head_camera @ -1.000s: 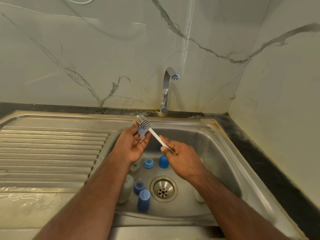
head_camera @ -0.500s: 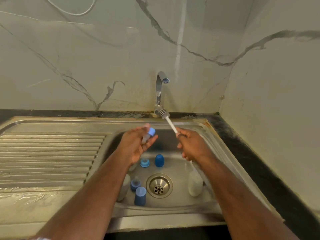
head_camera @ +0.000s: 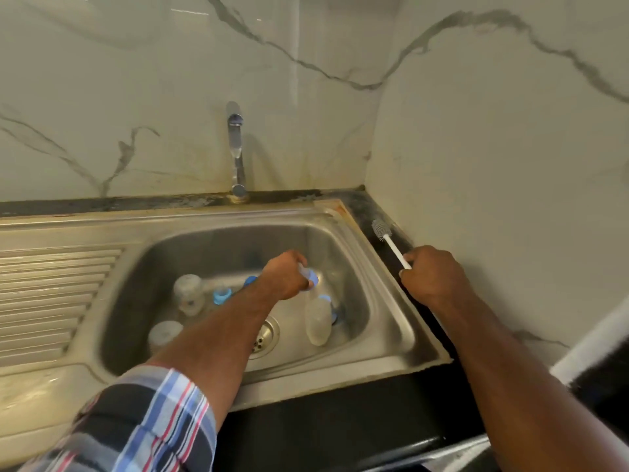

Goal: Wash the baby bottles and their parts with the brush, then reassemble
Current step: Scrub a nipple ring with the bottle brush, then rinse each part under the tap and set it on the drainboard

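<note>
Left hand (head_camera: pixel 285 279) pinching small blue part (head_camera: pixel 311 276) low over sink (head_camera: pixel 391 321), just above lying bottle (head_camera: pixel 318 321) pointing near-far, right hand (head_camera: pixel 434 277) wrapped round brush (head_camera: pixel 391 245) well right over counter (head_camera: pixel 381 212), head far

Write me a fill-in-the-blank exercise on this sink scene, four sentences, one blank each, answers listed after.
1. The right hand grips the white handle of the ____.
2. The brush head is over the dark counter to the ____ of the sink.
3. The left hand holds a small ____-coloured bottle part over the basin.
4. Below that hand, a clear bottle lies beside the ____ in the basin floor.

Answers: brush; right; blue; drain
</note>
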`<act>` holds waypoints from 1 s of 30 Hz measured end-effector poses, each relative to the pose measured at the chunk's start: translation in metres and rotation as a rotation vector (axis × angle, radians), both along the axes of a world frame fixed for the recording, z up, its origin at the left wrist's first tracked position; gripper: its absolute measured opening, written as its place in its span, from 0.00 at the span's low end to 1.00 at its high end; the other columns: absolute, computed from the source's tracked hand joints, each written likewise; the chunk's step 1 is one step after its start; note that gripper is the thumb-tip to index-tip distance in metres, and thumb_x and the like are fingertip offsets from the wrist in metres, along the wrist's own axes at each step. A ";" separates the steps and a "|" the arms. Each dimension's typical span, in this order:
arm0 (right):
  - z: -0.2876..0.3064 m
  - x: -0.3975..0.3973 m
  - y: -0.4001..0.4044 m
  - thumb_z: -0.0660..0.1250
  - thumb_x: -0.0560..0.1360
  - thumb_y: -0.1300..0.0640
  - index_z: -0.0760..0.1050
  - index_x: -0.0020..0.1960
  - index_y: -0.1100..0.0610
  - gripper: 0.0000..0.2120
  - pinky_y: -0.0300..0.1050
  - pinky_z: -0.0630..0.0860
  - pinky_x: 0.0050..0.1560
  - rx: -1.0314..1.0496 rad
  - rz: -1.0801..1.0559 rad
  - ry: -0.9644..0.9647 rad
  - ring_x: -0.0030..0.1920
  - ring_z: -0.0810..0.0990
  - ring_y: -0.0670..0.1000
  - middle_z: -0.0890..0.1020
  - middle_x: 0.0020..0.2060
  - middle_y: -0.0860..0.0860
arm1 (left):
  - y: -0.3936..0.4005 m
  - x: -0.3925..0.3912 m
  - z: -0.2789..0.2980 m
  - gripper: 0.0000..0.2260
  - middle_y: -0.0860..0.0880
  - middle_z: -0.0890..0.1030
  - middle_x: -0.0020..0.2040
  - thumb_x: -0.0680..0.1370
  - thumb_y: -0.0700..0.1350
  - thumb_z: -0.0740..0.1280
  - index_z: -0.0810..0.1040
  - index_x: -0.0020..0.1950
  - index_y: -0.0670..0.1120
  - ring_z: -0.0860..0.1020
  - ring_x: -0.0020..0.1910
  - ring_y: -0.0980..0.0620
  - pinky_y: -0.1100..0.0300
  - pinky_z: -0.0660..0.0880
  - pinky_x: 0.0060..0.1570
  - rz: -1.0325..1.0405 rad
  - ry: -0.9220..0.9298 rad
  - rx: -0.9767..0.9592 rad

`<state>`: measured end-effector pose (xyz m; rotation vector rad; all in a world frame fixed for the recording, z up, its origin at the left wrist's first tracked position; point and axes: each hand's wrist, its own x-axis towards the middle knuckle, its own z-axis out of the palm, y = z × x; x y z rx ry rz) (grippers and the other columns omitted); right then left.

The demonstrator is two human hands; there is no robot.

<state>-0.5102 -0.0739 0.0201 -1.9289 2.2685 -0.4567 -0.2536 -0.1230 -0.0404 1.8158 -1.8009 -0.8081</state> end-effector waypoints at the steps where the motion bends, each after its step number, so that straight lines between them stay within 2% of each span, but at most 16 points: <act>1: -0.004 -0.003 -0.002 0.68 0.76 0.57 0.81 0.58 0.55 0.12 0.46 0.77 0.46 -0.009 0.003 0.011 0.47 0.82 0.58 0.84 0.48 0.55 | -0.002 -0.004 -0.002 0.21 0.45 0.81 0.59 0.72 0.45 0.78 0.79 0.62 0.47 0.81 0.56 0.44 0.58 0.75 0.50 -0.012 -0.043 -0.012; 5: -0.015 -0.015 -0.013 0.68 0.77 0.53 0.81 0.58 0.58 0.13 0.47 0.77 0.49 -0.056 0.006 0.116 0.49 0.81 0.59 0.82 0.50 0.57 | -0.013 -0.019 -0.012 0.18 0.45 0.82 0.60 0.73 0.43 0.77 0.80 0.62 0.46 0.80 0.59 0.44 0.56 0.75 0.54 -0.061 -0.151 -0.019; 12: -0.018 -0.014 -0.016 0.66 0.78 0.53 0.78 0.57 0.59 0.11 0.48 0.71 0.44 -0.133 0.015 0.297 0.49 0.78 0.60 0.77 0.51 0.58 | -0.029 -0.027 -0.022 0.15 0.46 0.81 0.61 0.78 0.41 0.71 0.80 0.64 0.46 0.79 0.61 0.44 0.55 0.74 0.60 -0.112 -0.249 -0.041; 16: -0.015 -0.005 -0.019 0.65 0.78 0.55 0.77 0.59 0.59 0.12 0.48 0.67 0.42 -0.137 0.011 0.323 0.52 0.76 0.60 0.76 0.53 0.57 | -0.037 -0.027 -0.031 0.13 0.45 0.82 0.62 0.80 0.41 0.68 0.81 0.64 0.47 0.79 0.61 0.44 0.53 0.75 0.63 -0.135 -0.271 -0.034; 19: -0.012 0.003 -0.019 0.64 0.78 0.55 0.76 0.62 0.57 0.13 0.49 0.66 0.44 -0.104 0.012 0.314 0.56 0.74 0.59 0.74 0.55 0.56 | -0.044 -0.027 -0.035 0.15 0.46 0.82 0.63 0.79 0.41 0.68 0.81 0.65 0.48 0.79 0.61 0.45 0.55 0.74 0.62 -0.156 -0.294 -0.038; 27: -0.021 0.013 -0.021 0.61 0.78 0.56 0.75 0.62 0.54 0.13 0.50 0.64 0.45 -0.140 0.027 0.297 0.56 0.73 0.59 0.74 0.55 0.55 | -0.060 -0.032 -0.046 0.14 0.47 0.82 0.61 0.78 0.42 0.70 0.81 0.64 0.49 0.80 0.59 0.45 0.56 0.75 0.59 -0.102 -0.213 -0.047; 30: -0.024 0.013 -0.023 0.61 0.78 0.55 0.75 0.62 0.54 0.13 0.51 0.68 0.47 -0.152 0.023 0.294 0.56 0.73 0.59 0.74 0.56 0.54 | -0.063 -0.030 -0.053 0.12 0.48 0.83 0.58 0.78 0.42 0.70 0.82 0.61 0.50 0.80 0.57 0.46 0.57 0.76 0.57 -0.076 -0.160 -0.042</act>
